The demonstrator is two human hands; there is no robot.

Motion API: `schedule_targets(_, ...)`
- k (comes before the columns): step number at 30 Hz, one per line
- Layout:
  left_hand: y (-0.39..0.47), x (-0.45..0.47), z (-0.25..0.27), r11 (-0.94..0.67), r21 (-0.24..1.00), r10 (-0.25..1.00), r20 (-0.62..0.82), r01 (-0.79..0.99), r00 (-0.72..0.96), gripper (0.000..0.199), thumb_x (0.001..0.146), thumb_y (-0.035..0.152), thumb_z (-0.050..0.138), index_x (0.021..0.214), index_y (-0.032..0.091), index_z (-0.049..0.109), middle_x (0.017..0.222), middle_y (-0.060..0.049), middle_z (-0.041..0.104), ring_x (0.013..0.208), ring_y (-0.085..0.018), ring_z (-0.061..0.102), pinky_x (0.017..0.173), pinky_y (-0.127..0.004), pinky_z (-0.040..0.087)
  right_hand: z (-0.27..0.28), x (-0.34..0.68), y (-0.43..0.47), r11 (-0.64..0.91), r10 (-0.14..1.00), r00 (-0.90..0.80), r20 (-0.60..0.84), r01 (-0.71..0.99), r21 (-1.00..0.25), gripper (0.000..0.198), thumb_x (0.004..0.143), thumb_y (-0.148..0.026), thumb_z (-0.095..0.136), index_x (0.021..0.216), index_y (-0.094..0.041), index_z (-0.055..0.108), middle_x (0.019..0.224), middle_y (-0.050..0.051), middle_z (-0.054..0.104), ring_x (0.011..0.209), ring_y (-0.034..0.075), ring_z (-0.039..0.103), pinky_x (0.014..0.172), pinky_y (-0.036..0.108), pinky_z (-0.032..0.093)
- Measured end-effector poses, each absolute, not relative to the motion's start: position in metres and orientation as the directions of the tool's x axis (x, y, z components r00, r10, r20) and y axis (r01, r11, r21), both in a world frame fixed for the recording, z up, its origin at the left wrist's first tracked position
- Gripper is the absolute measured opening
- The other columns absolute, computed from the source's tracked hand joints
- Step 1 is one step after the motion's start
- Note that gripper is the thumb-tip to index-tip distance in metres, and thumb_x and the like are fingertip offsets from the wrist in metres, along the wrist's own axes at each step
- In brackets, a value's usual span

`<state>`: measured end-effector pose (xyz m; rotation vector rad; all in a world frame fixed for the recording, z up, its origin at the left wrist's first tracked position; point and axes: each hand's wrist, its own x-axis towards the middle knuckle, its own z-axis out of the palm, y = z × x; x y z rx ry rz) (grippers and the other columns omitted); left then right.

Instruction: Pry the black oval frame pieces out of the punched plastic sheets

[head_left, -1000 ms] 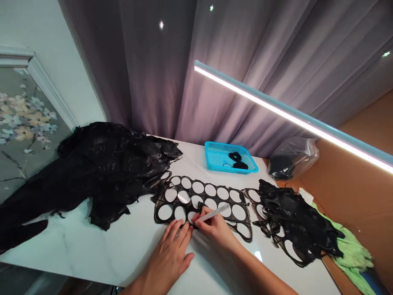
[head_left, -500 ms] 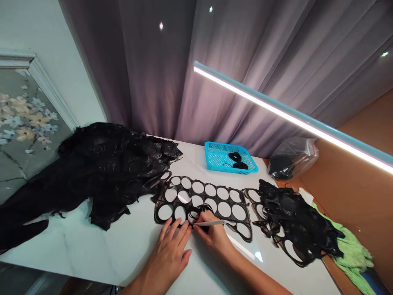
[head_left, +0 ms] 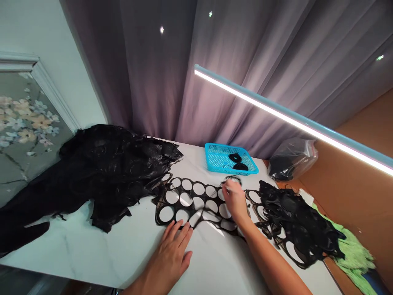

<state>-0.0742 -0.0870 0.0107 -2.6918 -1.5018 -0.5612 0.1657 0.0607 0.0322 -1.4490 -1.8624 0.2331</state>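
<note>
My left hand [head_left: 173,250] lies flat, fingers spread, its fingertips on the near edge of a black sheet with rows of round holes [head_left: 188,201]. Over that sheet's far right corner is my right hand [head_left: 236,203], closed on a loose bundle of thin black rings [head_left: 233,179] and slightly blurred. The slim pale tool it held is mostly hidden by the fingers. Just beyond the bundle stands a blue plastic basket [head_left: 211,164] containing a few coils of black rings.
A large heap of black sheeting [head_left: 101,172] covers the table's left side. More black cut-out scraps [head_left: 294,217] lie at the right, beside a green cloth [head_left: 350,246]. A clear plastic bag [head_left: 291,157] with black contents sits at the back right. A lit tube lamp [head_left: 276,108] crosses above the white table [head_left: 92,254].
My right hand has lifted the black rings from the sheet's near edge and moved away and right toward the basket. The sheet's near right edge has shifted. My left hand has stayed put.
</note>
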Motion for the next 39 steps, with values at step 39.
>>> schedule_targets(39,-0.100,-0.103,0.001,-0.442,0.174,0.857,0.373,0.880,0.356,0.043,0.087,0.020,0.054,0.130,0.020,0.054,0.130,-0.008,0.062,0.122,-0.028,0.054,0.099,-0.043,0.049,0.002,0.072,-0.026,0.574,0.782,-0.584,0.217,0.541,-0.615,0.023,0.082,-0.004,0.049,0.069,-0.022,0.043,0.072,0.001,0.052,0.067,0.017,0.046,0.058,0.029,0.033)
